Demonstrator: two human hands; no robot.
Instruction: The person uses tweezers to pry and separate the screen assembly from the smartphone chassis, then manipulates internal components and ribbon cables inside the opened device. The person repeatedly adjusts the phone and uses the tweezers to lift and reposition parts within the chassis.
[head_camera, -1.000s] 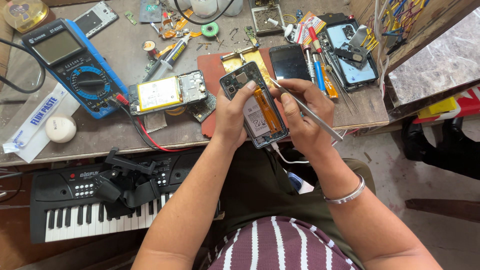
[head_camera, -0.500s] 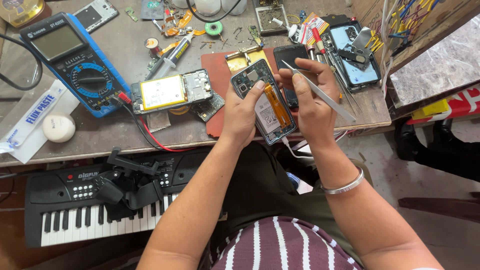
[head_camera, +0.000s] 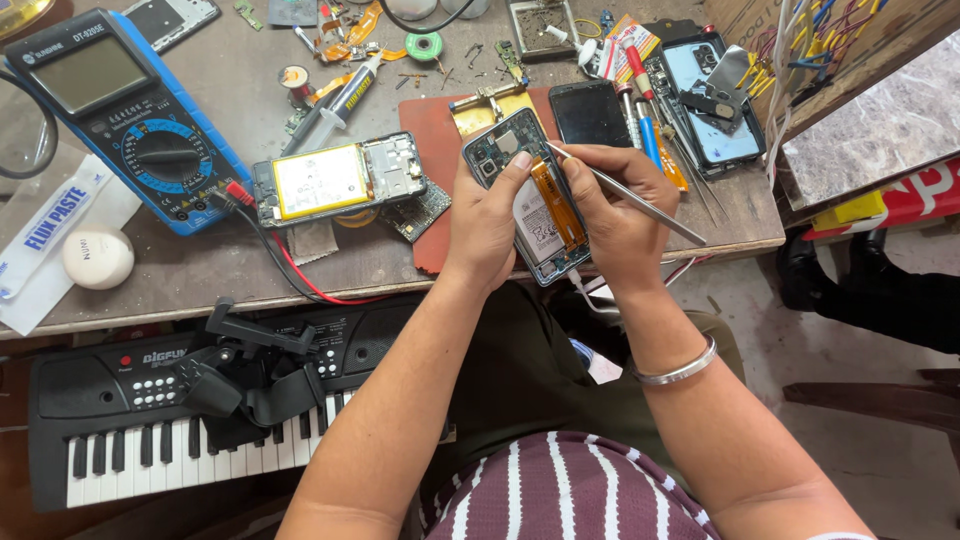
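An opened smartphone (head_camera: 533, 198) is gripped by the left hand (head_camera: 490, 225) above the workbench (head_camera: 230, 250) edge, long axis tilted, camera end pointing away. Tweezers (head_camera: 625, 193) are pinched in the right hand (head_camera: 615, 225), tips on its upper part.

Both forearms bare, no sleeves in view. Plain silver bangle (head_camera: 680, 372) on right wrist, at 4 o'clock from the right hand (head_camera: 615, 215). Maroon shirt (head_camera: 570, 495) with white vertical stripes; dark olive trousers (head_camera: 520, 370).
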